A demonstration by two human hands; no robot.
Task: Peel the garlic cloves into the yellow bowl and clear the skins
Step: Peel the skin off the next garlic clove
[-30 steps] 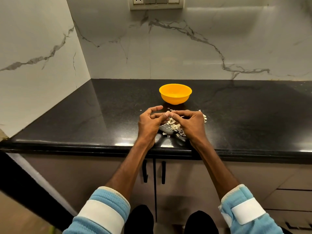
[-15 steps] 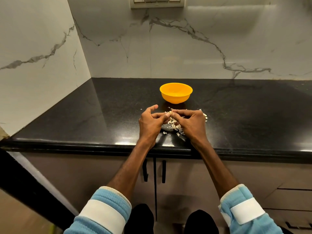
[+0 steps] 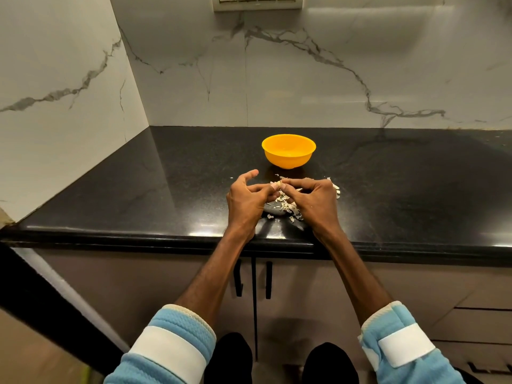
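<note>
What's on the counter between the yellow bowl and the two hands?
In the head view, mostly bare black counter, with a few tiny garlic skins in front of the yellow bowl. The left hand and right hand pinch a garlic clove.

Just beyond your left hand (image 3: 246, 200) and right hand (image 3: 315, 199), the bowl (image 3: 288, 157) is a plain yellow-orange with no pattern. The clove (image 3: 278, 185) pinched between both hands is pale cream. The skins (image 3: 288, 207) under and beside your right hand run from off-white to beige. Around both hands the table (image 3: 166, 189) is glossy black with a fine pale speckle and faint grey veins. The wall (image 3: 332, 79) beyond your hands is white marble with grey veining. Your sleeves (image 3: 177, 328) are light blue, each with a white band and a cream cuff edge. Below your hands, the cabinet (image 3: 155, 284) is taupe with black handles (image 3: 238, 278).
</note>
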